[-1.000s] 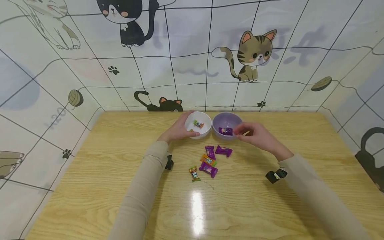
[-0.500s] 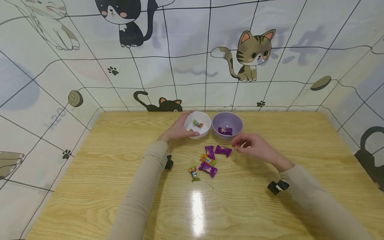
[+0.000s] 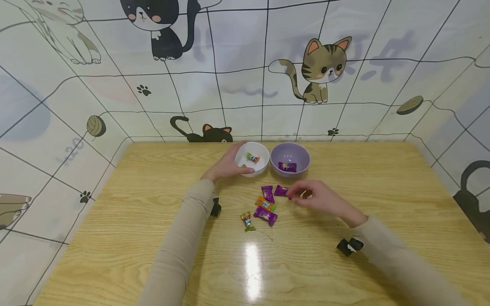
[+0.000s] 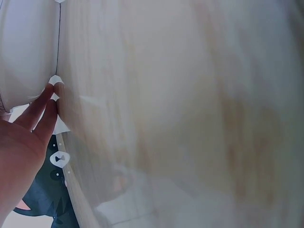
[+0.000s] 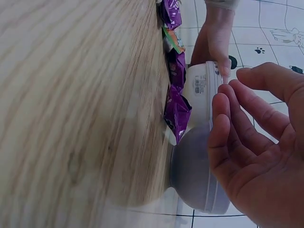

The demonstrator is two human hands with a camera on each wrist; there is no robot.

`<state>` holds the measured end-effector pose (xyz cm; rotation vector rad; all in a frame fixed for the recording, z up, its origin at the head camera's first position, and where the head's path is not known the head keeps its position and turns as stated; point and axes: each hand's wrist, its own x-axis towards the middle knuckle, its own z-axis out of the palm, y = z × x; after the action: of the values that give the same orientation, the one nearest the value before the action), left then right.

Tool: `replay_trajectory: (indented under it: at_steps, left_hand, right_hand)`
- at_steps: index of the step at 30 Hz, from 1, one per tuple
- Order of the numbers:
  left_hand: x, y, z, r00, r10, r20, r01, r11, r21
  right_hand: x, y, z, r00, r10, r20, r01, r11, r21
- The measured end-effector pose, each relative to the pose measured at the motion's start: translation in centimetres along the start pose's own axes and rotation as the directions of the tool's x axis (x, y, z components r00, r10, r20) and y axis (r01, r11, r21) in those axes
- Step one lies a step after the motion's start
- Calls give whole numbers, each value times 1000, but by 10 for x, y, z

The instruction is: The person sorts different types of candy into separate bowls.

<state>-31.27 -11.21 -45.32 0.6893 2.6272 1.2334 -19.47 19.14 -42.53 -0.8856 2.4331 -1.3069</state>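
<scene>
My left hand (image 3: 226,165) holds the white bowl (image 3: 264,168) by its left side, thumb along the near rim. A green-and-orange wrapped candy (image 3: 252,157) lies inside, and part of another shows beside my thumb. Touching it on the right stands the purple bowl (image 3: 292,149), with a purple wrapped candy (image 3: 287,167) in it. My right hand (image 3: 319,196) hovers at the right end of a purple candy (image 3: 281,191) on the table. In the right wrist view its fingers are loosely bent, with nothing between thumb and fingertips, apart from the nearest purple candy (image 5: 177,114).
Left of that candy lie another purple candy (image 3: 267,194), an orange one (image 3: 266,204), a purple one (image 3: 266,216) and a green-and-orange one (image 3: 248,222). The wooden table (image 3: 153,204) meets a cat-printed wall sheet (image 3: 245,93) behind the bowls.
My right hand has moved from the purple bowl's rim down toward me, then left to the purple candy on the table. My left hand has stayed on the white bowl.
</scene>
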Motion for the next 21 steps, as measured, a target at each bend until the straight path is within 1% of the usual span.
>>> replay_trajectory:
  at_steps: [4,10,21]
  left_hand:
    - [0,0,0,1000,1,0,-1,1000,-2]
    - [-1,1,0,1000,-1,1,1,1000,-7]
    - [-1,1,0,1000,11,-2,-11,1000,-13]
  right_hand:
    - [1,1,6,1000,2,1,-2,1000,-7]
    - [4,-2,15,1000,2,24,-3,1000,24]
    - [11,-8,31,999,1,43,-4,998,69]
